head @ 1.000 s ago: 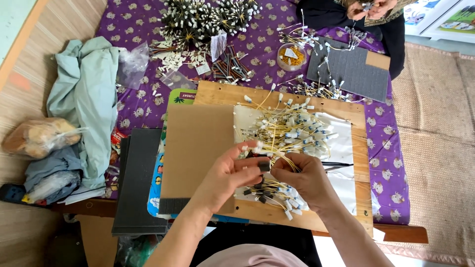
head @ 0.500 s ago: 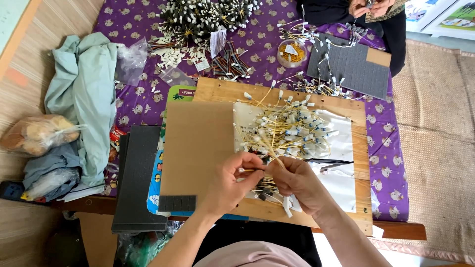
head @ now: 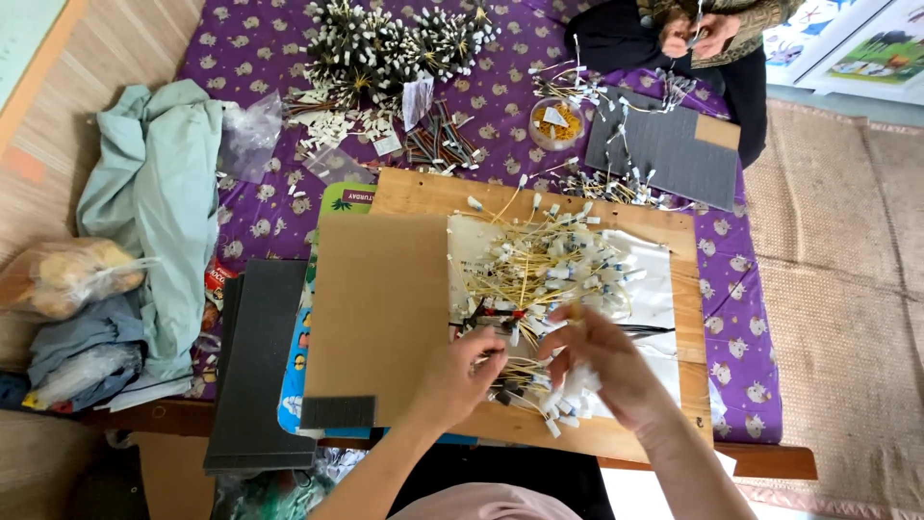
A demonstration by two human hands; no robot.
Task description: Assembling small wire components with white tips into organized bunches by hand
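A loose pile of thin yellow wires with small white tips (head: 544, 265) lies on a white sheet (head: 650, 303) on a wooden board (head: 414, 193). My left hand (head: 462, 371) pinches a small dark piece with wires at the pile's near edge. My right hand (head: 602, 361) hovers just right of it, fingers spread and blurred, over the white tips. A brown cardboard sheet (head: 375, 313) lies left of the pile.
Another person's hands (head: 693, 34) work at the far side by a dark grey pad (head: 664, 154) and a small bowl (head: 556, 123). Bundles of white-tipped wires (head: 385, 39) lie on the purple cloth (head: 751, 327). Pale green fabric (head: 154, 221), a plastic bag (head: 63, 274) and dark boards (head: 260, 366) sit left.
My hands have parted: the right hand moved right and opened over the pile, while the left hand stays at the near edge gripping the small piece.
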